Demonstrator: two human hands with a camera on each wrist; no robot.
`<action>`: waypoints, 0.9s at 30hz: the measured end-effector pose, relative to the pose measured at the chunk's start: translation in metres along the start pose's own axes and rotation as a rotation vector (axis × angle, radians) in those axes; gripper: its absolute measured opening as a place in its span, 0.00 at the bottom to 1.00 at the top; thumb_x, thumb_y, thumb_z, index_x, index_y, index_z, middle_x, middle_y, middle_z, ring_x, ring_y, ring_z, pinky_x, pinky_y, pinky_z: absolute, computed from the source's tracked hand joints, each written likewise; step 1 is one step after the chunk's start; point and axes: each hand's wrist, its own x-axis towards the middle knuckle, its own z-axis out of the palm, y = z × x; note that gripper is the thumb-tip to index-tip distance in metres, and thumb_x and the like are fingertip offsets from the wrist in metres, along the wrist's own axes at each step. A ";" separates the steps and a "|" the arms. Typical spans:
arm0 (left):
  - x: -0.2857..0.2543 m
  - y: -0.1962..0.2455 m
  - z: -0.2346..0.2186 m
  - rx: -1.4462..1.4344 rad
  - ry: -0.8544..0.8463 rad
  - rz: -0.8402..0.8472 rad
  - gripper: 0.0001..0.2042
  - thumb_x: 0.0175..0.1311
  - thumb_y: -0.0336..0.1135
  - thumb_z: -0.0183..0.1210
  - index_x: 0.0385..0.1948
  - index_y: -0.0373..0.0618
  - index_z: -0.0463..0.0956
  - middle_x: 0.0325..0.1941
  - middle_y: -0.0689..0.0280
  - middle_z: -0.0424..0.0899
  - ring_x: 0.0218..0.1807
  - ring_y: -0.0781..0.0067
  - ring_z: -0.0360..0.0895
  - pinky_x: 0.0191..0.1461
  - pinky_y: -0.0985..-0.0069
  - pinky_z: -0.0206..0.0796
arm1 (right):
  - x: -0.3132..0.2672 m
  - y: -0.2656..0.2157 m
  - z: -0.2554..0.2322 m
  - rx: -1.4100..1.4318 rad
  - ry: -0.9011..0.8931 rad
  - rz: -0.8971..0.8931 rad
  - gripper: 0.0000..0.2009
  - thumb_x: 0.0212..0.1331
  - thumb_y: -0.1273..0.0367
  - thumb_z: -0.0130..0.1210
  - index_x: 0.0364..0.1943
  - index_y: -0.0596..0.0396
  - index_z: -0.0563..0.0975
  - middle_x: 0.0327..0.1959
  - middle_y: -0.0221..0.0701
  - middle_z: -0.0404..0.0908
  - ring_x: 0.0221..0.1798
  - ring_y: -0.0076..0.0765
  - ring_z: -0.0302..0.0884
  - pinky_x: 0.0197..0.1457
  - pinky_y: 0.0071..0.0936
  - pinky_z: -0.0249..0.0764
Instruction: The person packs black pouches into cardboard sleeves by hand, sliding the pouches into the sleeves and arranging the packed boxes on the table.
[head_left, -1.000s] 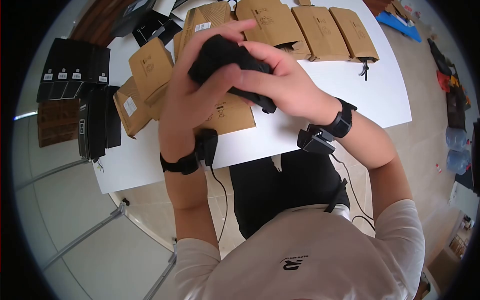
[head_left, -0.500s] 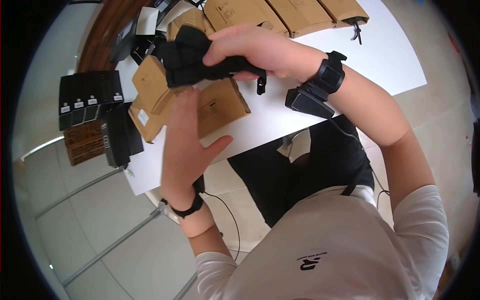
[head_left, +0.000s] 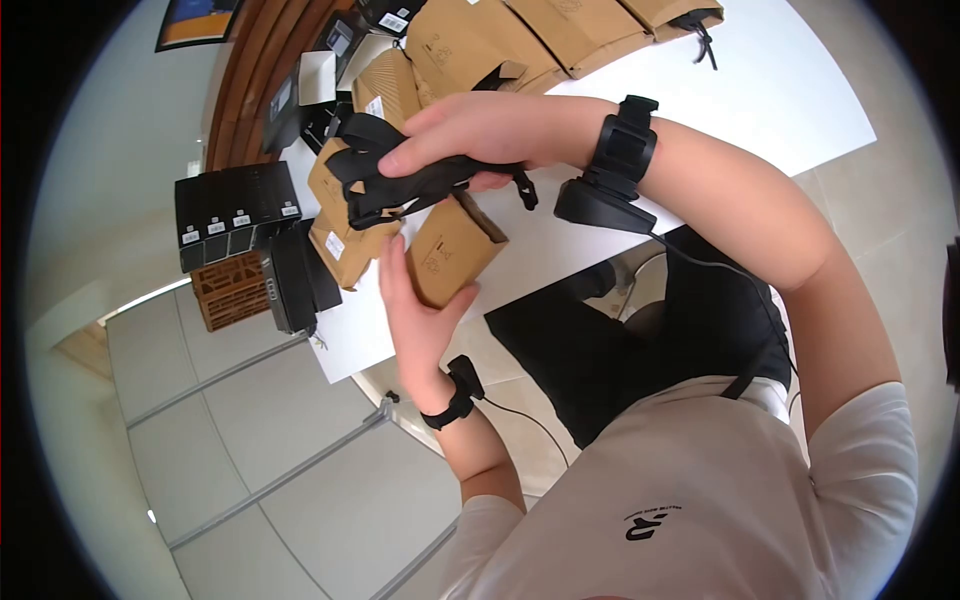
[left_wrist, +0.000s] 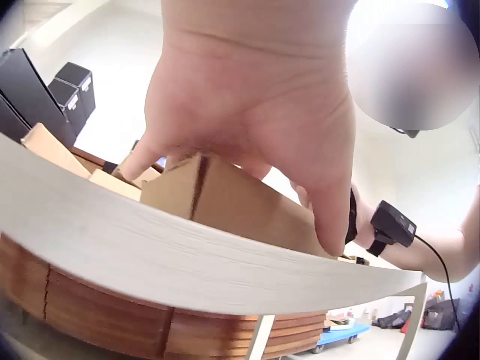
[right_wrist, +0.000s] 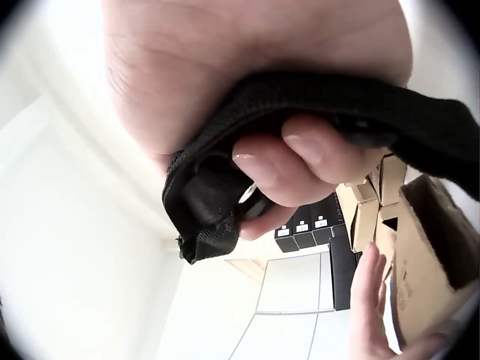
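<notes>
A bundle of black straps (head_left: 375,175) is gripped in the right hand (head_left: 500,130), above the table; the right wrist view shows fingers curled round the straps (right_wrist: 300,94). A small brown box (head_left: 452,255) with an open end lies near the table's front edge. The left hand (head_left: 422,322) is spread over the box's near left side, thumb at one side and fingers at the other. In the left wrist view the left hand (left_wrist: 255,97) spans the box (left_wrist: 240,206); whether it presses firmly cannot be told.
Brown boxes (head_left: 470,50) lie along the table's far side, one with a black cord sticking out. Other brown boxes (head_left: 340,250) lie left of the small box. Black boxes (head_left: 238,210) are stacked at the left, above a brown slatted block (head_left: 232,290).
The left hand has come off the black straps and moved down to the small box. The right hand keeps hold of the straps, which now hang looser. The head view has shifted.
</notes>
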 end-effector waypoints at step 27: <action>-0.010 -0.013 0.050 -0.153 0.554 -0.205 0.50 0.34 0.30 0.76 0.67 0.40 0.58 0.64 0.54 0.63 0.66 0.52 0.61 0.69 0.59 0.55 | 0.003 0.011 0.013 -0.512 0.277 -0.082 0.18 0.58 0.62 0.62 0.48 0.58 0.81 0.34 0.30 0.83 0.34 0.25 0.76 0.37 0.22 0.72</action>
